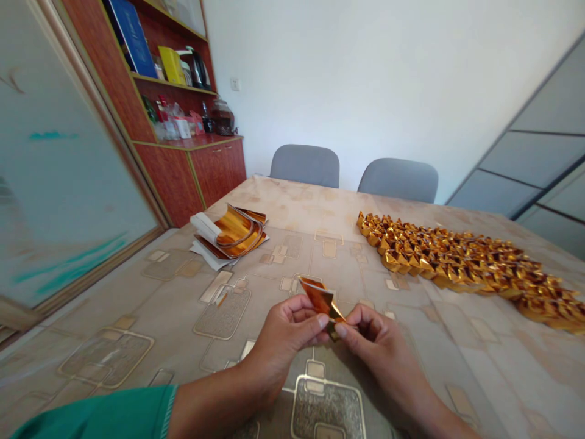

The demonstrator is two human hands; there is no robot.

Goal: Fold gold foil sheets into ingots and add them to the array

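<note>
Between my two hands is a partly folded piece of gold foil paper [319, 296], held a little above the table. My left hand [287, 335] pinches its left side between thumb and fingers. On the other side, my right hand [381, 341] grips the lower right corner with thumb and forefinger. The foil's upper left flap stands up, and its underside is partly hidden by my fingers. Ahead and to the left lies a loose stack of gold foil sheets [237, 233] with white backs, curled over. Rows of folded gold foil pieces [439, 253] stretch along the right.
A patterned cloth covers the table [173, 305]. Two grey chairs, one on the left [304, 164] and one on the right [397, 178], stand at its far edge before a white wall. A reddish wooden cabinet [214, 167] with shelves holds bottles, a jar and a kettle [197, 68].
</note>
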